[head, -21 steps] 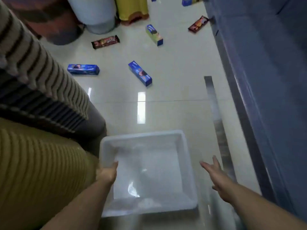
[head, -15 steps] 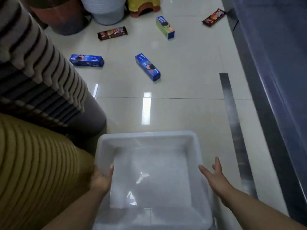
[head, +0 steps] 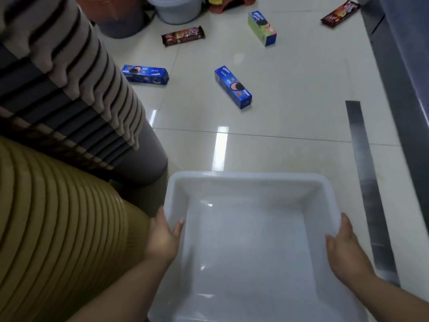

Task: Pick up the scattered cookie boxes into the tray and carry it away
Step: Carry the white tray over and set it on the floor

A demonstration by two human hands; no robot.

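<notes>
A translucent white plastic tray point(head: 246, 178) with nothing in it fills the lower middle of the head view. My left hand point(head: 162, 238) grips its left rim, thumb over the edge. My right hand point(head: 343, 247) rests on the right rim with the fingers against the wall. On the cream tiled floor beyond lie a blue cookie box point(head: 232, 86) in the middle, another blue box point(head: 145, 74) to the left, a green and blue box point(head: 262, 27) farther off, and two dark brown packs point(head: 183, 36) point(head: 340, 13) at the back.
Tall stacks of ribbed plastic containers, striped grey point(head: 69, 89) and yellow-brown point(head: 58, 217), crowd the left. A dark blue cabinet point(head: 408, 66) runs along the right. Buckets point(head: 176, 8) stand at the back. A dark metal strip point(head: 364, 170) crosses the floor on the right.
The tray has come closer and lower in view. My right hand, earlier apart from the tray with fingers spread, now rests on its right rim. My left hand kept its grip.
</notes>
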